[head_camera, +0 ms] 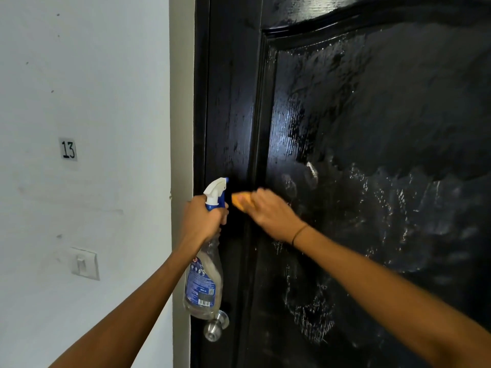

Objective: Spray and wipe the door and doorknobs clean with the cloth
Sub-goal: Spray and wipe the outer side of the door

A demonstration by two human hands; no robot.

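A glossy black door fills the right of the view, its panel streaked with wet smears and foam. My left hand grips the neck of a clear spray bottle with a white and blue trigger head, held upright beside the door's left edge. My right hand presses an orange cloth against the door's left stile, level with the bottle's nozzle; most of the cloth is hidden under the fingers. A round silver doorknob sticks out just below the bottle.
A white wall lies to the left of the black door frame. It carries a small label reading 13 and a white light switch lower down.
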